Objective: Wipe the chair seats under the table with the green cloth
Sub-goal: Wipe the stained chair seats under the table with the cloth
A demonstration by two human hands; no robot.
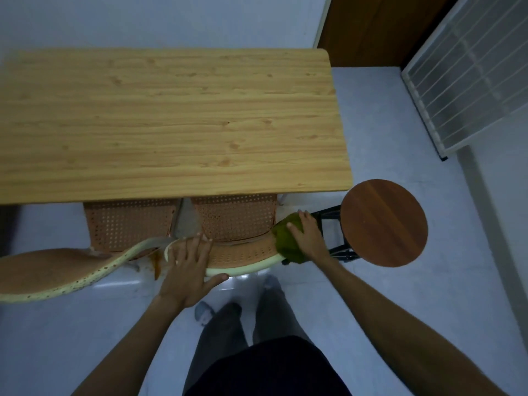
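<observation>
A round wooden stool (383, 222) stands right of the table, a white wire rack (468, 72) beyond it.

Wooden table (171, 121) overhanging the far parts of both perforated chair seats; access to those parts only from the near side, beneath the tabletop edge. Right chair seat (237, 221) exposed between table edge and curved chair back (243, 254), the back rail barring a straight approach from the near side. Left hand (190, 267) spread across the left end of that rail; right hand (307, 234) on the green cloth (287, 244) at its right end. Narrow gap between the two seats. Left chair seat (128, 224) partly open, its backrest (54, 272) swung leftward. Round stool (384, 222) just beside the right chair, closing the right flank. Open floor (414, 281) nearer and farther right.
</observation>
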